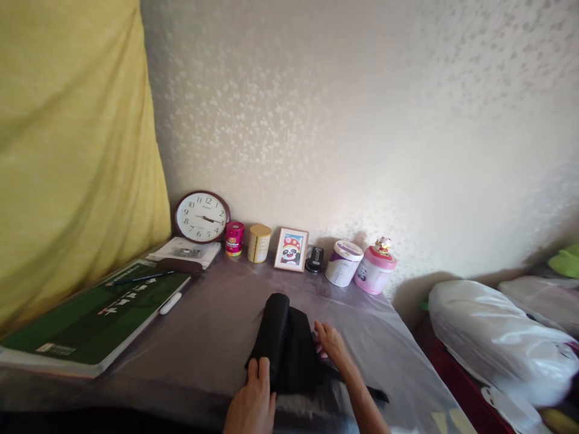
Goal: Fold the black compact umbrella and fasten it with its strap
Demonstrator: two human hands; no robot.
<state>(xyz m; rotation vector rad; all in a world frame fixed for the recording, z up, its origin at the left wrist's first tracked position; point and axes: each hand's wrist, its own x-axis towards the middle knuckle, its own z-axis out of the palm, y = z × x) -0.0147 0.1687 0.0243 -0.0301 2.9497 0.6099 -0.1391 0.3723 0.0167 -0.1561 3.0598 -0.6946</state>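
Observation:
A piece of black fabric (296, 349) lies near the front of the table, its left part wound into a thick roll (274, 322) and its right part flat. A dark strap (377, 395) sticks out to the right, beyond my right forearm. My left hand (252, 395) grips the near end of the roll, fingers on top and thumb at its side. At the flat part's right edge is my right hand (331, 345), its fingers curled closed. Whatever they pinch is hidden. Whether the fabric is a bag or some other item cannot be made out.
A grey-covered table (212, 319) carries a green book (113, 319) with a pen, and a white marker (170, 303). Along the wall stand a clock (202, 217), a red tin (234, 239), a yellow can (259, 244), a panda picture (292, 249) and tubs (344, 263). White bags (497, 337) lie right.

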